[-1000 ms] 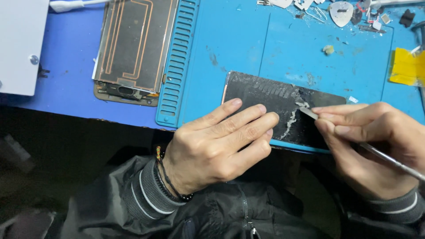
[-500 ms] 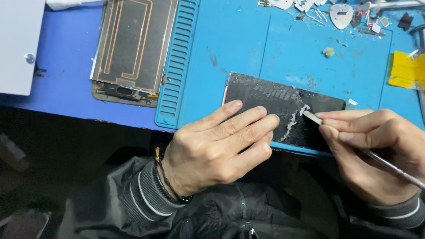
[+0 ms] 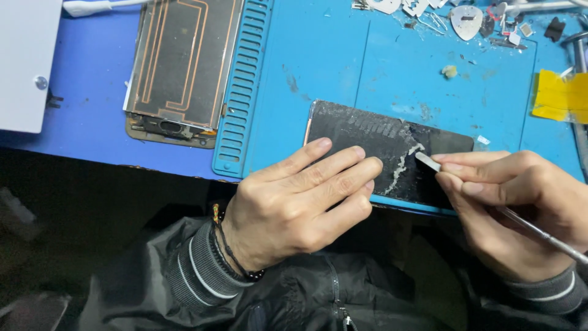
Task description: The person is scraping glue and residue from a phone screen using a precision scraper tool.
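Left hand (image 3: 294,205) is flat on the dark phone panel (image 3: 380,144), fingers spread, pinning it at the near edge of the blue mat (image 3: 367,67) on the tabletop. Right hand (image 3: 520,211) has a pinched grip on a thin metal spudger (image 3: 490,205), tip touching the panel by a whitish glue streak (image 3: 401,168). Another panel (image 3: 180,64) lies far left.

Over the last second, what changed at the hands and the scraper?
The right hand has drawn the metal scraper a little toward the left hand, its tip now at the pale ridge of scraped residue, which looks slightly more gathered. Nothing was picked up or let go. The left hand stays flat on the dark panel; the panel, the blue mat and the other panel have not moved.
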